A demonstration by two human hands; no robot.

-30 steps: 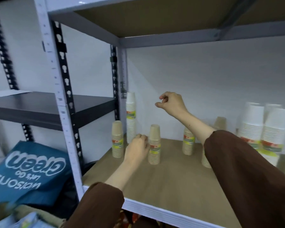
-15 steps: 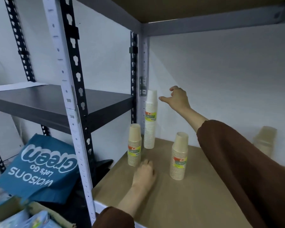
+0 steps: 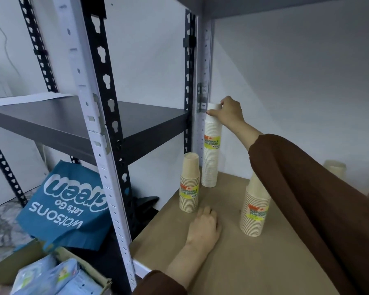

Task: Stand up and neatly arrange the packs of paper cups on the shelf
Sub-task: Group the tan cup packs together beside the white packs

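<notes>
Reaching into the back left corner of the shelf (image 3: 232, 262), the right hand (image 3: 230, 112) has its fingers (image 3: 213, 113) closed around the top of the tall white pack of cups (image 3: 211, 150). That pack stands upright right against the grey corner post (image 3: 206, 60), with a yellow-green label partway down it.

Just in front of it, a bit to the left, a shorter brown pack (image 3: 189, 184) stands upright too, near the shelf's left edge. The two look like they're almost touching, but it's hard to tell from this angle. Another brown pack (image 3: 255, 211) stands upright further right and closer to the camera, partly behind the brown sleeve (image 3: 307, 199) of the right arm.

The left hand (image 3: 203, 227) lies palm-down on the shelf board, fingers loosely spread and holding nothing, between the two brown packs and just in front of the left one.

Far right at the back there's a blurry pale cup shape (image 3: 334, 169) against the wall.

Off to the left, a dark shelf unit (image 3: 73, 122), a blue bag (image 3: 66, 207) with white lettering leaning below it, and a cardboard box (image 3: 51, 277) with light blue packets in the bottom corner.
</notes>
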